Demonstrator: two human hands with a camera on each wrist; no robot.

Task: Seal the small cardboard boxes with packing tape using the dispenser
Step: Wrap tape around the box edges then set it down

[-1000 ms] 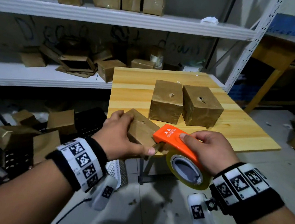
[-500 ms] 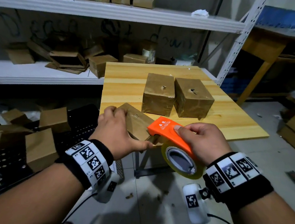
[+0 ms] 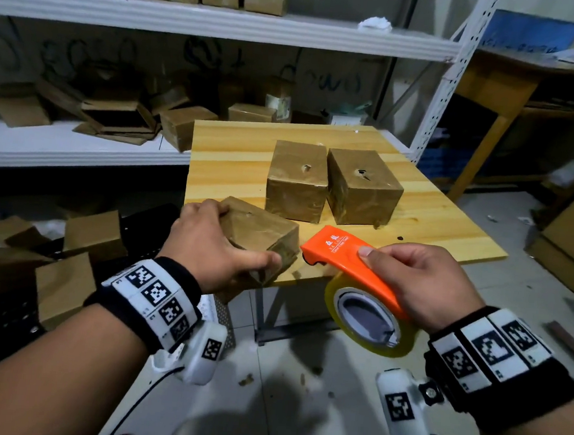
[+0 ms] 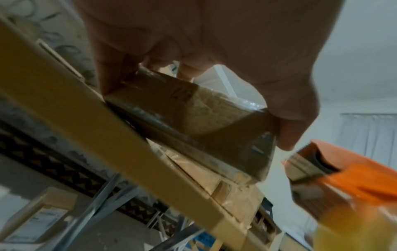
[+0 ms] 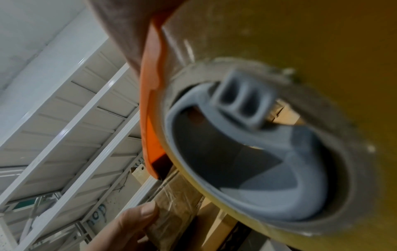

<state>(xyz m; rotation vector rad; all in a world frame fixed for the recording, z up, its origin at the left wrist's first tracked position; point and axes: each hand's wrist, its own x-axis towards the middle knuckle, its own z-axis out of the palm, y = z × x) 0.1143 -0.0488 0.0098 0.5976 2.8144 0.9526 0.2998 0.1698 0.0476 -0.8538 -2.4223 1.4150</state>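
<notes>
Two taped boxes sit side by side mid worktop. 3rd box tilted at the near worktop edge, left hand gripping it, fingers over the far side, thumb on the near corner. Right hand wrapped round the orange dispenser w/ tape roll, nose just beside the box corner; contact w/ box can't tell.

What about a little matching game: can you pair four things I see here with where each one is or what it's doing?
Things:
1. left hand
2. right hand
3. two taped boxes
4. white cloth

Places or states:
A. on the top shelf
B. standing side by side on the wooden table
C. grips the orange tape dispenser
D. holds a tilted box at the table's near edge

Pairs: 1-D, 2-C, 3-B, 4-A
</notes>
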